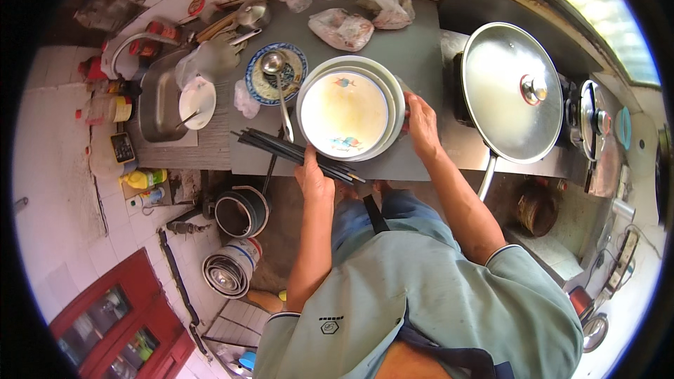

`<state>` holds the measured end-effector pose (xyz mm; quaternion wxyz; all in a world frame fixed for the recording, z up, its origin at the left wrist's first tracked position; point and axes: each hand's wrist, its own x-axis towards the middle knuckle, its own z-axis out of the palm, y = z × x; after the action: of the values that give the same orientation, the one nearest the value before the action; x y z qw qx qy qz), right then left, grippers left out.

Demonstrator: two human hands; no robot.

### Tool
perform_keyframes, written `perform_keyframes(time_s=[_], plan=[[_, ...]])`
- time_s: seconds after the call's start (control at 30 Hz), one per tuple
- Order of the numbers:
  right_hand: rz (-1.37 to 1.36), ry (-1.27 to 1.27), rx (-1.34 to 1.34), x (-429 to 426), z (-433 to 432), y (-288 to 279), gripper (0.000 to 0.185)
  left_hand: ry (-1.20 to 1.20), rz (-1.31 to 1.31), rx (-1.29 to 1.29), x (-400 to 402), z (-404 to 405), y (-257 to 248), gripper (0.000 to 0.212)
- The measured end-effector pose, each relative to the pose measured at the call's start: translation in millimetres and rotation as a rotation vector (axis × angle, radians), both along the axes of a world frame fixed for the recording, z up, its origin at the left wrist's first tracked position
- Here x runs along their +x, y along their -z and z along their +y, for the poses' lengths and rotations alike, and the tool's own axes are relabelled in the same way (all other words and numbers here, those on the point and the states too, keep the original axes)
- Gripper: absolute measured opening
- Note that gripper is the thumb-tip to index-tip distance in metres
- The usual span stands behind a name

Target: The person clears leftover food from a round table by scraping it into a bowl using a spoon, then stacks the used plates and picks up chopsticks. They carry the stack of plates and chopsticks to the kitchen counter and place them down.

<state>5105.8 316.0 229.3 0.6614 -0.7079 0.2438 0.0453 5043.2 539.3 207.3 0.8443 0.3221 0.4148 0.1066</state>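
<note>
A stack of bowls (345,116) is between my two hands over the front of the grey counter. The top bowl is white with painted fish inside and a little yellowish residue. My right hand (423,125) grips the right side of the stack; its fingertips are partly hidden behind the rim. My left hand (315,178) grasps a bundle of dark chopsticks (271,147), its thumb against the stack's lower left edge. Just left of the stack, a blue-patterned plate (251,81) bears a metal ladle (273,63), whose handle reaches towards the chopsticks.
A steel sink (150,100) is at left, with a white bowl (196,105) at its right edge. Bagged food (342,29) lies at the counter's back. To the right, a large lidded pan (505,95) stands on the stove, its handle jutting past the front. Pots (237,216) stand below.
</note>
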Motion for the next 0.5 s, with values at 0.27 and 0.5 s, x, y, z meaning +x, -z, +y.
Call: perform_keyframes(time_s=[0.27,0.5], plan=[[-0.006,-0.246,-0.350,-5.8,-21.4,7.1,0.042,0.168,-0.028,-0.052,-15.1,20.6,-18.2,0.036],[0.083,-0.242,-0.396,-24.6,-9.3,12.2,0.055,0.208,-0.023,-0.045,-39.4,72.7,-43.0,0.028]])
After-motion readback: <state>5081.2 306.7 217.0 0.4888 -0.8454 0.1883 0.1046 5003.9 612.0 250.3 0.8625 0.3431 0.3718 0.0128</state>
